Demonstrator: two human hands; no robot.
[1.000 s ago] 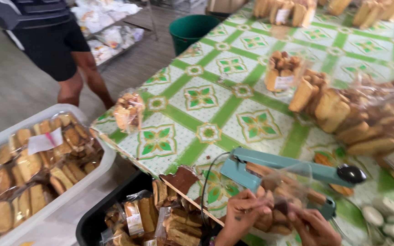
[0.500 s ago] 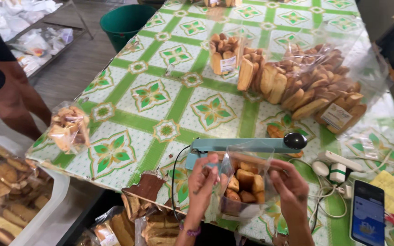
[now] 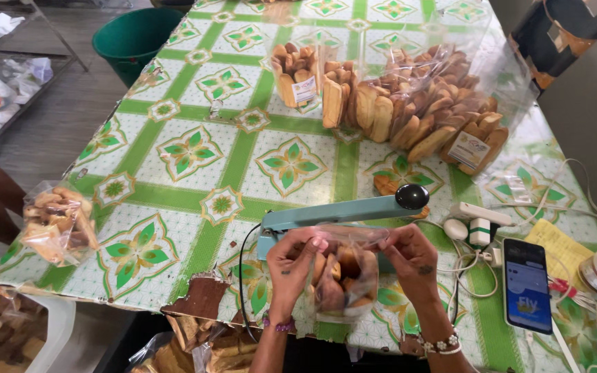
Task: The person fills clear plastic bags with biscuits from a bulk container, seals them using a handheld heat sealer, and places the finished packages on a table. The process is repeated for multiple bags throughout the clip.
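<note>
A clear plastic bag of biscuits (image 3: 343,280) is held upright at the near edge of a table (image 3: 195,148) covered in green flowered cloth. Its top edge is pinched by the left hand (image 3: 295,262) and the right hand (image 3: 409,257), fingers closed on the plastic. The mouth of the bag points up toward a teal heat sealer (image 3: 343,211), whose long arm lies across just behind it.
</note>
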